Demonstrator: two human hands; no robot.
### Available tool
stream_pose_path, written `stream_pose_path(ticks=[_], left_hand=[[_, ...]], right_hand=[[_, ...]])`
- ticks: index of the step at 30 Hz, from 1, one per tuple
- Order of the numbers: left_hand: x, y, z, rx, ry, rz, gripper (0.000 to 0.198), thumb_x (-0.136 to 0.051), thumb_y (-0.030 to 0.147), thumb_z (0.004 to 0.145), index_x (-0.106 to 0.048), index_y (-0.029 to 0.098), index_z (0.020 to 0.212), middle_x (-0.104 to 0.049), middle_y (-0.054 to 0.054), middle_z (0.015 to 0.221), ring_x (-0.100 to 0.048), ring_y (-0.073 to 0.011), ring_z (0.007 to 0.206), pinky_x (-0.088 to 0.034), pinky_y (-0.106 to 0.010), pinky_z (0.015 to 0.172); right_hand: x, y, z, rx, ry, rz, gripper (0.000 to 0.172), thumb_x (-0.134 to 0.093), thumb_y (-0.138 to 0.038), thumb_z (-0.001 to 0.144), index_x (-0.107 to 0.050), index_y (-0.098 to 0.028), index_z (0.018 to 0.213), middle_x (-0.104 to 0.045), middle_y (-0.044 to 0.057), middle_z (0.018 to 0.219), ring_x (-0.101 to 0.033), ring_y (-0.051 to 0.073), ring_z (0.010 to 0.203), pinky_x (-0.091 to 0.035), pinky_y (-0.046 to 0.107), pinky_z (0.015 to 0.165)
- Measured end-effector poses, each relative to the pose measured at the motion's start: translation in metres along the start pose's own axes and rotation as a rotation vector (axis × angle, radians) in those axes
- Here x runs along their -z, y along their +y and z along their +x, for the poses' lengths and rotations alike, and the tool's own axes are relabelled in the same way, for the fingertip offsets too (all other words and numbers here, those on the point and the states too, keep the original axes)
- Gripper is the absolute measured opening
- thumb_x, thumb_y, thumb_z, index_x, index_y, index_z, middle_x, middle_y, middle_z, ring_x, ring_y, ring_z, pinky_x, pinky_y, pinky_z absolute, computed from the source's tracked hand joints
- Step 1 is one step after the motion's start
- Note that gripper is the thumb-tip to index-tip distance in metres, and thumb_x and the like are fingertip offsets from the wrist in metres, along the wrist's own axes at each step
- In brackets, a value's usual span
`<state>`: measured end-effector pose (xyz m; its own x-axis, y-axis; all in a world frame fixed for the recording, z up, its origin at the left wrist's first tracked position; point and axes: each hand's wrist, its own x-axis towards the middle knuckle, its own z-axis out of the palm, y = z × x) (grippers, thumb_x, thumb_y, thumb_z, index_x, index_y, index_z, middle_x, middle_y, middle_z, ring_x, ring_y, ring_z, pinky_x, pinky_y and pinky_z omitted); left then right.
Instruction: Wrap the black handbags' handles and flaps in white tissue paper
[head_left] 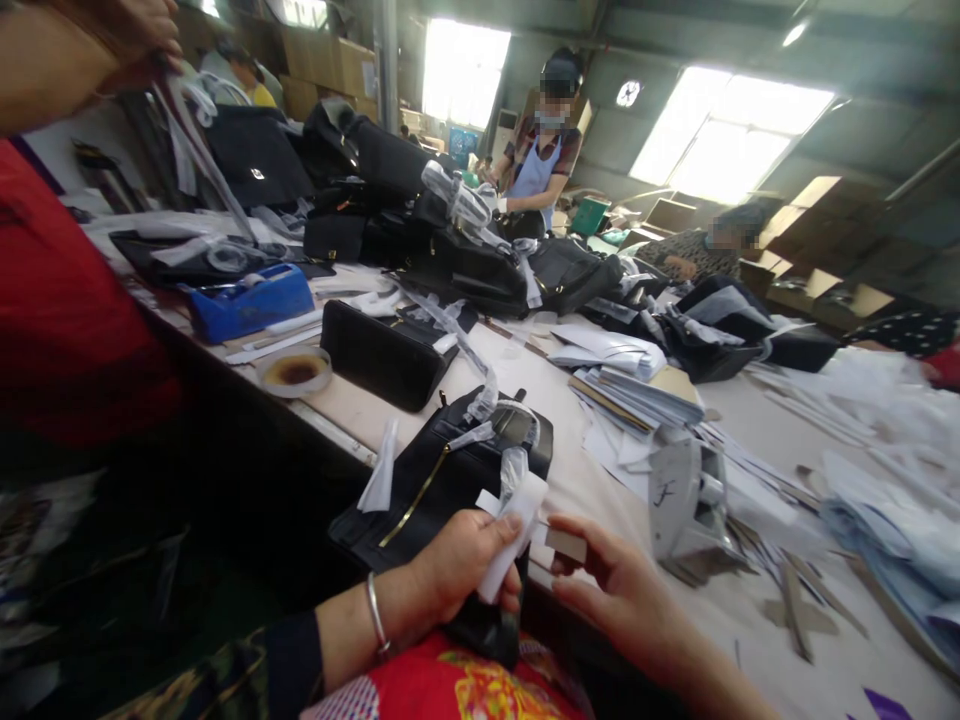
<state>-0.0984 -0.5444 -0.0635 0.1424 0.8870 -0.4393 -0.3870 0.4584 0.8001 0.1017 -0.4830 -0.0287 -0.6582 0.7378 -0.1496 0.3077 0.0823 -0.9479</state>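
Observation:
A black handbag (420, 480) with a gold zip lies at the table's near edge, its handles wrapped in clear plastic. My left hand (469, 560), with a bangle on its wrist, grips a folded white strip (514, 540) in front of the bag. Close beside it on the right, my right hand (615, 580) has its fingers curled around a small flat beige piece (566, 544); whether that is card or tape I cannot tell. Another white strip (380, 468) lies on the bag's left side.
A second black bag (386, 350), a roll of tape (294, 371) and a blue tape dispenser (247, 302) are to the left. A grey dispenser (694, 505) and stacked papers (637, 390) stand right. Black bags (442, 260) pile behind. Co-workers stand around the table.

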Motion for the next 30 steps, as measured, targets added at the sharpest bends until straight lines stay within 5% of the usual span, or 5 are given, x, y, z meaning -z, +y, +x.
stream_pose_path(ticks=[8, 13, 20, 25, 30], left_hand=[[0.000, 0.004, -0.001, -0.011, -0.012, 0.044, 0.064, -0.058, 0.073, 0.072, -0.061, 0.009, 0.072, -0.059, -0.005, 0.050, -0.055, -0.0135, 0.040, -0.035, -0.020, 0.039], [-0.001, 0.003, 0.000, -0.012, -0.014, 0.116, 0.056, -0.058, 0.071, 0.073, -0.055, 0.015, 0.079, -0.060, -0.002, 0.047, -0.054, -0.0139, 0.037, -0.032, -0.020, 0.035], [-0.004, 0.002, -0.001, -0.013, -0.017, 0.327, 0.053, -0.050, 0.070, 0.082, -0.051, 0.019, 0.069, -0.058, -0.002, 0.046, -0.053, -0.0140, 0.037, -0.033, -0.021, 0.035], [-0.003, 0.003, -0.005, -0.112, -0.030, 0.532, 0.058, -0.039, 0.068, 0.089, -0.056, 0.018, 0.066, -0.060, -0.004, 0.050, -0.056, -0.0160, 0.042, -0.039, -0.024, 0.041], [0.002, 0.002, -0.007, -0.287, 0.034, 0.677, 0.048, -0.047, 0.058, 0.090, -0.066, 0.018, 0.073, -0.060, -0.005, 0.050, -0.062, -0.0201, 0.054, -0.043, -0.026, 0.053]], right_hand=[[0.019, 0.009, 0.029, 0.687, -0.098, -0.589, 0.026, -0.052, -0.010, 0.093, -0.067, -0.022, 0.112, -0.070, 0.008, 0.096, -0.063, 0.018, 0.084, -0.050, 0.028, 0.072], [0.019, -0.016, 0.043, 0.878, -0.189, -0.847, 0.025, -0.043, -0.011, 0.096, -0.065, -0.018, 0.105, -0.068, 0.009, 0.090, -0.056, 0.018, 0.076, -0.046, 0.031, 0.069], [0.010, -0.050, 0.064, 0.859, -0.300, -0.979, 0.014, -0.060, -0.013, 0.088, -0.069, -0.019, 0.079, -0.066, 0.008, 0.114, -0.056, 0.025, 0.113, -0.046, 0.041, 0.093], [0.017, -0.048, 0.089, 0.602, -0.521, -0.835, 0.006, -0.073, -0.018, 0.082, -0.072, -0.022, 0.079, -0.059, 0.005, 0.136, -0.043, 0.029, 0.137, -0.039, 0.050, 0.107], [0.012, -0.050, 0.105, 0.541, -0.724, -0.669, 0.010, -0.078, -0.019, 0.079, -0.070, -0.019, 0.073, -0.072, 0.005, 0.101, -0.058, 0.023, 0.115, -0.043, 0.041, 0.103]])
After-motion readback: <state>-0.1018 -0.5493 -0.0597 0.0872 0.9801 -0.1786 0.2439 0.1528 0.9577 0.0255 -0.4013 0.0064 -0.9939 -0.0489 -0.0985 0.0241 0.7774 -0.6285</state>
